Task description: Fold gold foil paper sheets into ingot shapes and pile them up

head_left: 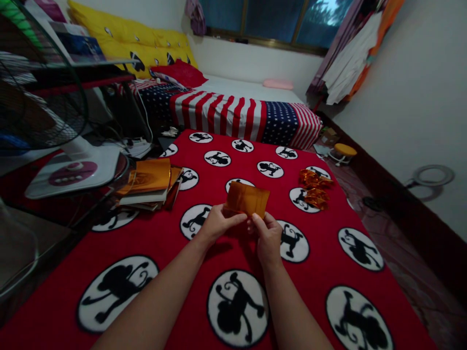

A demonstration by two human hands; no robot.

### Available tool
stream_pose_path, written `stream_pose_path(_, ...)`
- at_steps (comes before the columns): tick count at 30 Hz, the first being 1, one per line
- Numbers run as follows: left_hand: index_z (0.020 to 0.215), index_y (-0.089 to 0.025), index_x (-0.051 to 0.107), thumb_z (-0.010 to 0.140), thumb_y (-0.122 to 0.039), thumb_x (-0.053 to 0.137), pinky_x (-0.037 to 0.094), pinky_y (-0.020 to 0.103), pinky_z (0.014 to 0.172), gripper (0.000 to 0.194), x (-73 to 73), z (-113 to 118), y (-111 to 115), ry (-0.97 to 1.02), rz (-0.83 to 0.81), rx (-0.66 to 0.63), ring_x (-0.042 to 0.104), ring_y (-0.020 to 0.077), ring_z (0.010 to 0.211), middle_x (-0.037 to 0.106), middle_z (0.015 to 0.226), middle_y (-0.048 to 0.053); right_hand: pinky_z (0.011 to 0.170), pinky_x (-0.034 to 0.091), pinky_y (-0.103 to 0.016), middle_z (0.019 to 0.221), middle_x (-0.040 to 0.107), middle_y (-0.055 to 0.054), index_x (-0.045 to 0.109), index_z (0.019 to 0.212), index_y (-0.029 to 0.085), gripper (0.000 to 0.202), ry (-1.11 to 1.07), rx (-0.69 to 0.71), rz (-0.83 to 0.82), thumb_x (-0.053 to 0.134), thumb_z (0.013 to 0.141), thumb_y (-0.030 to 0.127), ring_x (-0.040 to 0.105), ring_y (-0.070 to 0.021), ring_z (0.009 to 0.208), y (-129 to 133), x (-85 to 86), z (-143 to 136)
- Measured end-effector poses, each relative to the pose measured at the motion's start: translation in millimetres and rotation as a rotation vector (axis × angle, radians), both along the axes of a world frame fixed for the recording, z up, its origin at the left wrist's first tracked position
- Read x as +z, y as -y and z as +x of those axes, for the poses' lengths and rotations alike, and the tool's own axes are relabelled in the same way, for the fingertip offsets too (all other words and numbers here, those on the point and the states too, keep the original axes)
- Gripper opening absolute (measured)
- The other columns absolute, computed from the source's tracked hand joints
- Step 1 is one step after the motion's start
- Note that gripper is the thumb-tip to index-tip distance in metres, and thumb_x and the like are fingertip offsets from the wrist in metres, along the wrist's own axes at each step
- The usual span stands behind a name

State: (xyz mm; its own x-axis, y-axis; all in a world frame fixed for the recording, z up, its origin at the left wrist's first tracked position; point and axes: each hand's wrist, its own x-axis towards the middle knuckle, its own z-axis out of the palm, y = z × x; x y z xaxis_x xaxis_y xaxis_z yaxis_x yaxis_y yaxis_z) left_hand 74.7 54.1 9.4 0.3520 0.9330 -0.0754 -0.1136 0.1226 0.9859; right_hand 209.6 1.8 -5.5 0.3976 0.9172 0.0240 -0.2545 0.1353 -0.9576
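Note:
An orange-gold sheet [248, 198] is held up above the red cloth with round monkey prints. My left hand [219, 223] grips its lower left corner, thumb along the bottom edge. At the lower right edge, my right hand [268, 233] pinches the same sheet between thumb and fingers. To the left lies a stack of gold and pale sheets [148, 180] on the cloth. Crumpled or folded shiny orange pieces [316, 187] rest on the cloth's right side.
A fan [73, 167] stands at the left beside the red-covered surface [175, 311]. Behind is a bed [233, 114] with a stars-and-stripes cover. A yellow-topped stool [345, 149] is on the floor at the right, near a wall-side ring [434, 176].

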Motion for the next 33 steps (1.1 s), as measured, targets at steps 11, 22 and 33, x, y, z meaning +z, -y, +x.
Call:
stream_pose_path(11,0.061,-0.011,0.065,0.066,-0.035,0.075,0.034,0.017,0.046,0.026,-5.7,-4.8,-4.7,0.052,-0.019,0.138,0.048,0.0065,0.048,0.058,0.052,-0.001,0.043,0.036,-0.018,0.056,0.061,0.003,0.062,0.066,0.015,0.02,0.049,-0.036,-0.021,0.071,0.073,0.031,0.049,-0.0068,0.044,-1.7,-3.9,5.9)
stream_pose_path(22,0.105,-0.02,0.064,0.074,-0.047,0.07,0.039,0.015,0.047,0.042,-3.6,-19.8,-16.0,0.21,0.022,0.19,0.062,0.0105,0.068,0.067,0.093,0.004,0.047,0.04,-0.019,0.061,0.062,0.003,0.064,0.074,0.017,0.019,-0.002,-0.028,0.006,0.071,0.075,0.034,0.051,-0.0078,0.049,-2.0,-2.6,16.7)
stream_pose_path(33,0.094,-0.011,0.074,0.083,-0.069,0.043,0.046,0.025,0.063,0.067,-4.5,-19.4,-10.3,0.161,0.039,0.014,0.065,0.0191,0.079,0.073,0.086,0.013,0.05,0.04,-0.021,0.062,0.062,0.002,0.064,0.076,0.017,0.018,0.185,0.053,-0.025,0.068,0.076,0.035,0.051,-0.0097,0.052,-2.7,-2.0,18.8)
